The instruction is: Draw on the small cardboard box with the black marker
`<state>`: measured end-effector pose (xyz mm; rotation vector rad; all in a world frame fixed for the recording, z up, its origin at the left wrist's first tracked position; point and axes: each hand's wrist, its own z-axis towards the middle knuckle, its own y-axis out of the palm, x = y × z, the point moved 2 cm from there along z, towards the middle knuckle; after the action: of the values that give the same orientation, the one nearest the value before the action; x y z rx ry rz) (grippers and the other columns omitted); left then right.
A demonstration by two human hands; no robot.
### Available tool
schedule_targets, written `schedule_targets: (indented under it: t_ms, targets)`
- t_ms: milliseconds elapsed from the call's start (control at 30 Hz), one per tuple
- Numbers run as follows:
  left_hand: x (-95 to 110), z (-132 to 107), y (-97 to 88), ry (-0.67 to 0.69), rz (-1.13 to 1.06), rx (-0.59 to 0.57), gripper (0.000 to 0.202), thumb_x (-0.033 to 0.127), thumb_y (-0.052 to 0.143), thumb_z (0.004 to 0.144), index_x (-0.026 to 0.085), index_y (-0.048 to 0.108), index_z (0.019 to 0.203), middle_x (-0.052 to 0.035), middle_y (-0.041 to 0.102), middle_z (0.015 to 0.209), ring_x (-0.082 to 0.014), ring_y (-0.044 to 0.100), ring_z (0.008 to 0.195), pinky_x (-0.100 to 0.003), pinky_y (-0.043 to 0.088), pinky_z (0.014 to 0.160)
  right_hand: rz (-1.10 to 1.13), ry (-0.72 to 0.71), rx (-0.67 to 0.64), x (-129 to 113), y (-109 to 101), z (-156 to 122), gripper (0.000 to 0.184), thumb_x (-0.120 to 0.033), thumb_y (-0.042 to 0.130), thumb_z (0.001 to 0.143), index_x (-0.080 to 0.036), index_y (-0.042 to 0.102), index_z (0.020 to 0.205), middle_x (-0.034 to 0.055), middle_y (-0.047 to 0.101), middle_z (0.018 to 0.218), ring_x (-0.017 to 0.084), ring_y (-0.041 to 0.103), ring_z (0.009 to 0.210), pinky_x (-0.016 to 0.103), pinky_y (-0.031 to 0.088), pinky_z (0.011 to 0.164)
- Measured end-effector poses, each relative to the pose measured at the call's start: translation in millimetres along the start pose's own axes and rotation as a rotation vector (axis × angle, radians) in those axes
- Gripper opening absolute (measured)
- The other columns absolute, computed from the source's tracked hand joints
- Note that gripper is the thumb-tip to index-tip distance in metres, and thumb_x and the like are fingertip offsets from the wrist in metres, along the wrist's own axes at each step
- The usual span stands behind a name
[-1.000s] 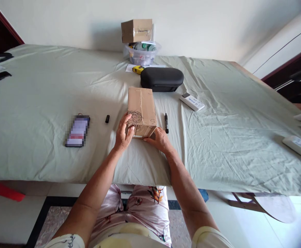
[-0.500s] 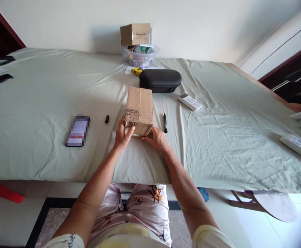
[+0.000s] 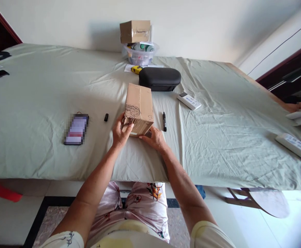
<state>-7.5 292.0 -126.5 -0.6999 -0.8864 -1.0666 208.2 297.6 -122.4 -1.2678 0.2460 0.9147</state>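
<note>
The two-handed grip was closed about a brown, rectangular cardboard box: the left hand pinched its near left corner, thumb on the front face, while the right hand held the lower right side, thumb along the bottom front edge. The box stood mid-surface before the person, black scribble on its top; whether its base was raised cannot be told. The step in hand seemed to be steadying or turning it, and any further turn would call for even pressure from both hands. Compared with the first frame, the left fingers had slid off the scribbled top to the side, and the box looked slightly rotated. A slim black marker lay just right, a small black cap to the left, and a long black zip case behind, on the green cloth-covered surface.
</note>
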Motion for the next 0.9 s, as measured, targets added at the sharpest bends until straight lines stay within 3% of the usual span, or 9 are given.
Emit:
schedule_targets:
  t_ms: [200,433,900]
  targets:
    - [5,1,-1.7,0.042,0.016,-0.019,0.062,0.059,0.073,0.093,0.026,0.062,0.145,-0.0125,0.071,0.145,-0.0283,0.068,0.135,-0.046,0.053,0.12,0.024,0.026,-0.033,0,2,-1,0.053,-0.059,0.08,0.086,-0.022,0.066,0.121,0.008,0.079,0.094,0.027,0.076,0.085,0.037,0.058,0.073]
    - [10,3,0.2,0.091,0.028,-0.069,0.065,0.063,0.066,0.097,0.027,0.058,0.15,-0.0126,0.064,0.154,-0.0284,0.062,0.142,-0.044,0.051,0.122,-0.021,0.049,-0.026,2,4,-2,0.059,-0.067,0.075,0.088,-0.021,0.062,0.123,0.0078,0.079,0.091,0.026,0.075,0.081,0.036,0.057,0.07]
    - [15,2,-4.4,0.235,0.179,0.02,0.057,0.059,0.065,0.1,0.026,0.062,0.146,-0.0143,0.069,0.147,-0.0297,0.065,0.14,-0.048,0.053,0.121,0.045,0.095,-0.058,5,8,-3,0.066,-0.077,0.07,0.087,-0.021,0.066,0.121,0.0115,0.08,0.095,0.031,0.077,0.085,0.041,0.061,0.075]
